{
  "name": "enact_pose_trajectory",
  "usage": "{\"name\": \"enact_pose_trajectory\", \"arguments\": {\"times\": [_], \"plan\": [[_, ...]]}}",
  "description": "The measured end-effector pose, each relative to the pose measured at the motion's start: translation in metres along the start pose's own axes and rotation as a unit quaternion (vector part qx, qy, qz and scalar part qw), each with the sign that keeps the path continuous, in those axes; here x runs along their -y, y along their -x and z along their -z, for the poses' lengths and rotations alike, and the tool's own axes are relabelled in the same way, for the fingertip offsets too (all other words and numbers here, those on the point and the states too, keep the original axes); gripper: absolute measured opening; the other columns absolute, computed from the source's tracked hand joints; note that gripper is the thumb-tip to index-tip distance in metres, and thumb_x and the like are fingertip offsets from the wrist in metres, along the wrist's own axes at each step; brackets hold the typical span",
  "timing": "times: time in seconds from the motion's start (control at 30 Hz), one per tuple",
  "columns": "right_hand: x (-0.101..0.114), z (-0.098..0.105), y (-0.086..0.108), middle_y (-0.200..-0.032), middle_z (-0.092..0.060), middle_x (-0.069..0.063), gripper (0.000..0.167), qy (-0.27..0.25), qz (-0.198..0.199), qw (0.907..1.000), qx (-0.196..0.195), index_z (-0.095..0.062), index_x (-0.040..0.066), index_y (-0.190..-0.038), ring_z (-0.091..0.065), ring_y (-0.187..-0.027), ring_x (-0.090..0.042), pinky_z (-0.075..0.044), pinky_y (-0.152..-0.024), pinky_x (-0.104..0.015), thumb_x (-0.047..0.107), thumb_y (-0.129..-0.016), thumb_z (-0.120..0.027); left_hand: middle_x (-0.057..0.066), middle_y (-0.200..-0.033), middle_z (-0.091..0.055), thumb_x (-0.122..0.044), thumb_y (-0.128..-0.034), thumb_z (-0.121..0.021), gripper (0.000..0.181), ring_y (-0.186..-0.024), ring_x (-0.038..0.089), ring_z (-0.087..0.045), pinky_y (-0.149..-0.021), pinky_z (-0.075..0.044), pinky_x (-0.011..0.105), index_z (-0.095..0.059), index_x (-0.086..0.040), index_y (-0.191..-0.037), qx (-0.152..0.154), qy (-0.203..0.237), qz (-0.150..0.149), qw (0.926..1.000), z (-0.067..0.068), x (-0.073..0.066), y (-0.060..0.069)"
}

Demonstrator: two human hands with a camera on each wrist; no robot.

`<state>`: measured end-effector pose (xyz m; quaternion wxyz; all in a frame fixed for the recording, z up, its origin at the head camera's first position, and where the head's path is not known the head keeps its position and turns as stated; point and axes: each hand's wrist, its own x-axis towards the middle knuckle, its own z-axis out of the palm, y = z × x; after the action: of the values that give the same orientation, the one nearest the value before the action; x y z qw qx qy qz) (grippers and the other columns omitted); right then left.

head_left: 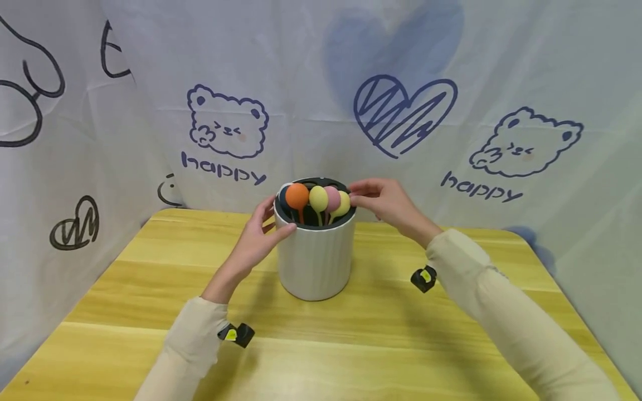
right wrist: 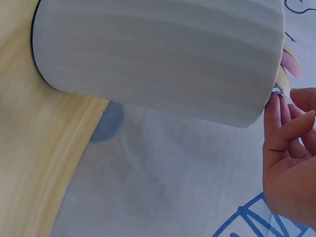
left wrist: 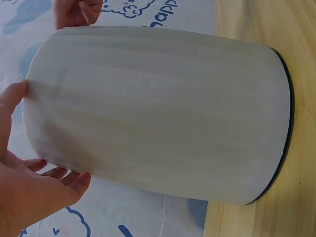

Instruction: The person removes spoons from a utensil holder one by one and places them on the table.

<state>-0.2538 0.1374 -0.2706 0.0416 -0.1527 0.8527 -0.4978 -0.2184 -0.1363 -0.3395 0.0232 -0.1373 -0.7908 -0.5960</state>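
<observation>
A white ribbed container [head_left: 315, 256] with a dark inner rim stands upright on the table. Several spoons with rounded heads stick up from it: an orange spoon [head_left: 297, 196], a yellow spoon [head_left: 318, 199], a pink spoon [head_left: 332, 198], a second yellow spoon [head_left: 343, 205] and a dark blue one [head_left: 284, 197] behind the orange. My left hand [head_left: 258, 236] holds the container's upper left side, thumb in front and fingers around the side. At the right rim is my right hand [head_left: 388, 203], thumb and fingertips beside the second yellow spoon. Whether it pinches anything is hidden.
The wooden table [head_left: 321, 356] ends shortly behind the container. Beyond it hangs a white cloth [head_left: 311, 128] printed with bears and hearts, which also closes off both sides. Each wrist carries a small black device, such as the one by the right sleeve [head_left: 423, 278].
</observation>
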Motion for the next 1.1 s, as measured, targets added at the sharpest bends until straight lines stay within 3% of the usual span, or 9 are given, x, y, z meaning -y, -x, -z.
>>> {"name": "enact_pose_trajectory", "arguments": {"times": [0.3,0.6,0.9,1.1], "plan": [[0.001,-0.002,-0.003,-0.108,-0.068,-0.011,0.031,-0.003,-0.007,0.9998,0.02,-0.065,0.003,-0.12,-0.059,-0.088,-0.025,-0.031,-0.047,-0.021,0.011,-0.09,-0.067,0.012,-0.157,-0.02,-0.024,-0.0933,-0.064,0.077,-0.142,0.03,-0.023,-0.113,-0.025,0.047,-0.019,-0.008,-0.153,0.007,0.01,-0.005,0.9999,-0.004,0.004,0.0],[0.0,-0.001,-0.006,-0.105,-0.069,-0.011,0.033,-0.02,-0.007,0.9993,0.031,-0.066,0.001,-0.118,-0.06,-0.087,-0.021,-0.046,-0.058,-0.026,0.007,-0.086,-0.071,0.012,-0.158,-0.019,-0.023,-0.0938,-0.063,0.076,-0.142,0.031,-0.022,-0.113,-0.024,0.048,-0.019,-0.01,-0.154,0.009,0.015,-0.011,0.9998,-0.004,0.005,-0.001],[0.005,-0.008,-0.008,-0.099,-0.066,-0.012,0.038,-0.014,0.026,0.9983,0.051,-0.064,-0.001,-0.12,-0.058,-0.077,-0.018,-0.042,-0.05,-0.024,0.003,-0.083,-0.072,0.012,-0.157,-0.019,-0.022,-0.0942,-0.062,0.074,-0.142,0.031,-0.021,-0.113,-0.023,0.048,-0.019,-0.009,-0.153,0.006,0.025,-0.017,0.9995,-0.003,0.007,0.0],[0.007,-0.011,-0.01,-0.098,-0.066,-0.012,0.036,-0.022,0.037,0.9975,0.056,-0.063,-0.002,-0.121,-0.057,-0.077,-0.018,-0.045,-0.054,-0.026,0.0,-0.085,-0.069,0.012,-0.157,-0.019,-0.022,-0.0949,-0.061,0.073,-0.142,0.031,-0.021,-0.114,-0.022,0.048,-0.019,-0.009,-0.153,0.003,0.027,-0.021,0.9994,-0.002,0.008,0.0]]}}
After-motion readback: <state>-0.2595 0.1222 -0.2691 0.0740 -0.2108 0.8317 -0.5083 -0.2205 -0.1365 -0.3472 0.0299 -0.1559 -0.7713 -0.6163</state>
